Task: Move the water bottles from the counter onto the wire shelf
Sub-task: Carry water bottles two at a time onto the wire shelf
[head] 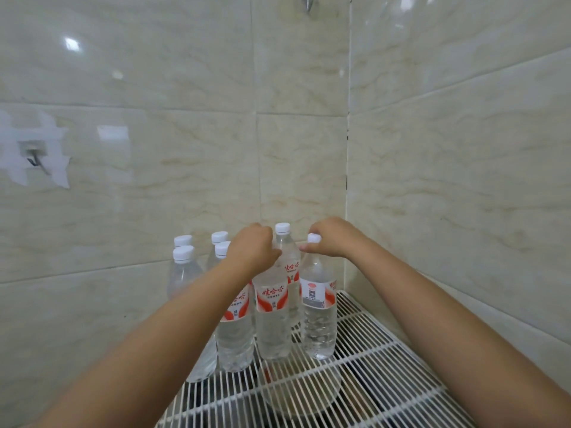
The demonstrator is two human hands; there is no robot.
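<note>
Clear, water-filled plastic bottles (272, 307) upright on white wire shelf (370, 366); my left hand (251, 248) grips one neck, right hand (330, 239) apparently pinches another's white cap (314, 238).

Home kitchen corner: glossy beige wall tiles (185, 88), wall hook (32, 156).

Clear water bottles (272, 316) with white caps and red-white labels, stood upright, clustered on the white wire shelf (370, 366), in the tiled corner

Glossy beige marbled wall tiles (191, 168) meet in a corner (347, 168). A metal hook (32, 156) on a white adhesive patch sticks to the left wall. A chrome fitting (306, 3) shows at top.
</note>
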